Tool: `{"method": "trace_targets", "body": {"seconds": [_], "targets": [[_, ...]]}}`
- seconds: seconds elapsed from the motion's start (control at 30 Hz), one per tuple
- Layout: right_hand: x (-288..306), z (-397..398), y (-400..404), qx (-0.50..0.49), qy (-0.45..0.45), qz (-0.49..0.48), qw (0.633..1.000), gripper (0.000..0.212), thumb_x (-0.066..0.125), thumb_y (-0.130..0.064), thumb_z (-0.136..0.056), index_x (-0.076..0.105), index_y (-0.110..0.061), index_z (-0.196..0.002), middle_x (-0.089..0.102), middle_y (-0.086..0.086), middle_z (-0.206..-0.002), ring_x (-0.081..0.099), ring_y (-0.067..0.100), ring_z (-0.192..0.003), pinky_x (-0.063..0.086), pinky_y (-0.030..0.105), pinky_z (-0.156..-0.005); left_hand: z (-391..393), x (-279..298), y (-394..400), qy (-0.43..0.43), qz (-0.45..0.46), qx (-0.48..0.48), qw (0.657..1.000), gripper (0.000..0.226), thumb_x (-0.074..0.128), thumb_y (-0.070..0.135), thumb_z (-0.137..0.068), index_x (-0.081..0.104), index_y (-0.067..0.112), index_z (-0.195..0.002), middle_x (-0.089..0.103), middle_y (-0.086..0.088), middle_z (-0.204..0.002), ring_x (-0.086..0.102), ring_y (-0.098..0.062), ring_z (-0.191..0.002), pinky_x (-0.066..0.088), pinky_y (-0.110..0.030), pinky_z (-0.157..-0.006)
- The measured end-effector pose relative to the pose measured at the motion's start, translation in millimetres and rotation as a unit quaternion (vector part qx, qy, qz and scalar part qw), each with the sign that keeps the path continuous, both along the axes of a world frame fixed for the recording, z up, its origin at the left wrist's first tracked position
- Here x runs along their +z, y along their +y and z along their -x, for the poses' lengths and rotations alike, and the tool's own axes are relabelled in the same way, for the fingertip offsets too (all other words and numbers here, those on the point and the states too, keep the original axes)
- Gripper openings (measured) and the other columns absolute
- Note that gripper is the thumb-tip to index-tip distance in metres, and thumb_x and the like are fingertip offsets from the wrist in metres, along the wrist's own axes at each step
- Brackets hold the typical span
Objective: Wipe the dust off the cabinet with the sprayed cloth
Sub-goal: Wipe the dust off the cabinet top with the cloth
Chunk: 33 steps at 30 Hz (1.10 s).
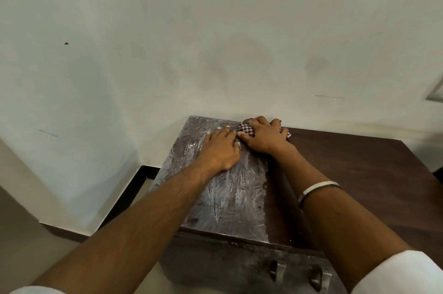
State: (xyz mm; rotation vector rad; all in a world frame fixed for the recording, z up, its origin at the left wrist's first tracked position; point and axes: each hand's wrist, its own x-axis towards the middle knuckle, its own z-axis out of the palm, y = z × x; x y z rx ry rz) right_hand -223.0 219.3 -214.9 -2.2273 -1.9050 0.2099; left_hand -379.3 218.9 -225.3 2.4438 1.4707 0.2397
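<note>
Head view, the only one. We see the cabinet [223, 188] against the wall [167, 41], its top grey with dust and crossed by pale, feathery wipe streaks. Our right hand [263, 136] is curled over the checked cloth [247, 129] and clamped on it, pressing it down at the far right corner of the top, close to the wall. Our left hand [220, 149] lies flat and spread on the top just beside it, fingers apart, holding nothing.

Progress, as we judge it: wiping is under way but far from finished. Streaks cover most of the top, yet a dusty film shows across nearly all of it; no patch looks fully clean.

Hard to make out: most of the cloth is hidden under the right hand, so we cannot tell whether it is damp. The cabinet front is cut off below, with only two handles [297, 272] showing. The dark wooden surface [359, 169] to the right runs out of frame.
</note>
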Motion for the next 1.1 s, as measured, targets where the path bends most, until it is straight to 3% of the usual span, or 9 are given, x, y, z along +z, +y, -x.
{"method": "trace_targets", "body": {"seconds": [0.3, 0.5, 0.7, 0.97, 1.1], "targets": [[6, -3, 6, -0.028, 0.003, 0.023, 0.999, 0.063, 0.041, -0.067, -0.089, 0.032, -0.038, -0.145, 0.026, -0.003, -0.153, 0.012, 0.038, -0.141, 0.014, 0.061, -0.11, 7, -3, 0, 0.0, 0.0, -0.004, 1.0, 0.057, 0.024, 0.041, -0.102, 0.012, 0.02, -0.154, 0.007, -0.003, -0.162, 0.001, -0.023, -0.149, 0.0, -0.045, -0.12], [-1, 0, -15, 0.033, -0.001, -0.001, 0.999, 0.064, 0.04, -0.07, -0.088, 0.035, -0.039, -0.143, 0.029, -0.006, -0.152, 0.016, 0.034, -0.139, 0.014, 0.058, -0.109, 7, -5, 1, 0.004, -0.006, 0.005, 1.0, 0.057, 0.025, 0.041, -0.102, 0.013, 0.02, -0.154, 0.008, -0.002, -0.162, 0.001, -0.023, -0.149, 0.0, -0.045, -0.119], [5, -3, -13, -0.014, 0.009, 0.023, 1.0, 0.066, 0.041, -0.07, -0.088, 0.033, -0.037, -0.145, 0.026, -0.005, -0.152, 0.014, 0.035, -0.139, 0.014, 0.058, -0.111, 13, -6, -7, 0.008, -0.012, 0.006, 1.0, 0.057, 0.023, 0.042, -0.102, 0.012, 0.02, -0.154, 0.007, -0.002, -0.162, 0.003, -0.022, -0.149, -0.001, -0.043, -0.118], [-8, 5, -36, 0.037, -0.003, -0.003, 0.999, 0.065, 0.038, -0.073, -0.086, 0.035, -0.04, -0.143, 0.026, -0.007, -0.152, 0.016, 0.035, -0.138, 0.013, 0.059, -0.109, 19, -1, -18, 0.01, -0.014, 0.013, 1.0, 0.056, 0.026, 0.038, -0.103, 0.014, 0.019, -0.154, 0.01, -0.002, -0.162, 0.005, -0.023, -0.149, 0.003, -0.047, -0.121], [-2, 2, -34, 0.004, 0.008, 0.021, 1.0, 0.067, 0.04, -0.071, -0.087, 0.032, -0.038, -0.145, 0.024, -0.006, -0.154, 0.014, 0.037, -0.14, 0.013, 0.061, -0.11, 23, 0, -24, 0.002, -0.004, 0.01, 1.0, 0.056, 0.025, 0.037, -0.103, 0.014, 0.018, -0.154, 0.008, -0.003, -0.162, 0.002, -0.023, -0.149, 0.001, -0.046, -0.121]]}}
